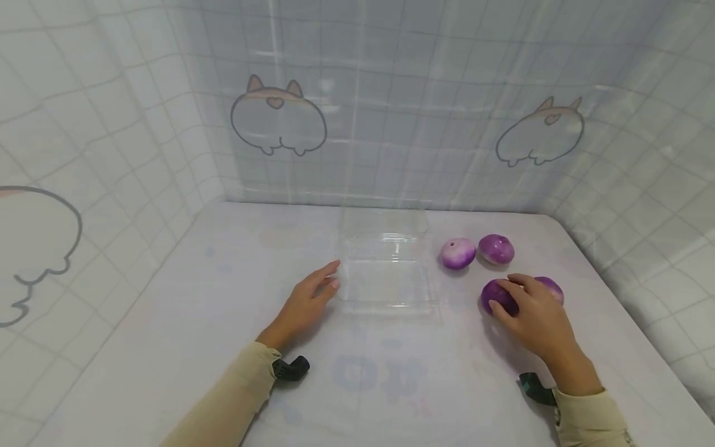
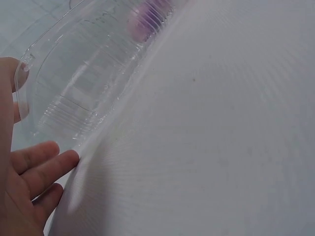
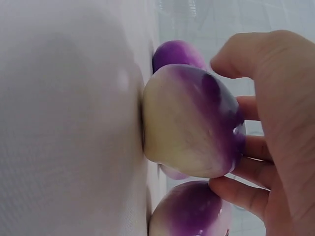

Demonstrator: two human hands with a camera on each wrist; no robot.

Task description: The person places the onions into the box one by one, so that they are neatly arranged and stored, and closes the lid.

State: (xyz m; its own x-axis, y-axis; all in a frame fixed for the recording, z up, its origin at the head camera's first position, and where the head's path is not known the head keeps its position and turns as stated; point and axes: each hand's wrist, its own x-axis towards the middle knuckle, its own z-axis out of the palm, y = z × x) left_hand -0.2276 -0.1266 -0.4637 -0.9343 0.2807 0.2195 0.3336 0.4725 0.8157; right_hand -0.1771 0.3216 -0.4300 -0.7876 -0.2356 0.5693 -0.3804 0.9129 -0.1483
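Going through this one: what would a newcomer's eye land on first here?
First, probably the four purple onion-like things on the right of the pale tabletop, with the right hand over the near-left one. Next, the clear plastic container in the middle, faint against the surface, the left hand beside its left edge. Then perhaps the cartoon animal outlines on the gridded backdrop.

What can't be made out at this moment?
Head view: the rightmost onion, partly hidden by the right hand.
Head view: the faded print on the table, too faint to read.
Left wrist view: the top onion, cut off by the upper edge and veiled by the clear box.
Right wrist view: the bottom onion, cut off by the lower edge.
Right wrist view: the back onion, mostly hidden behind the middle onion.
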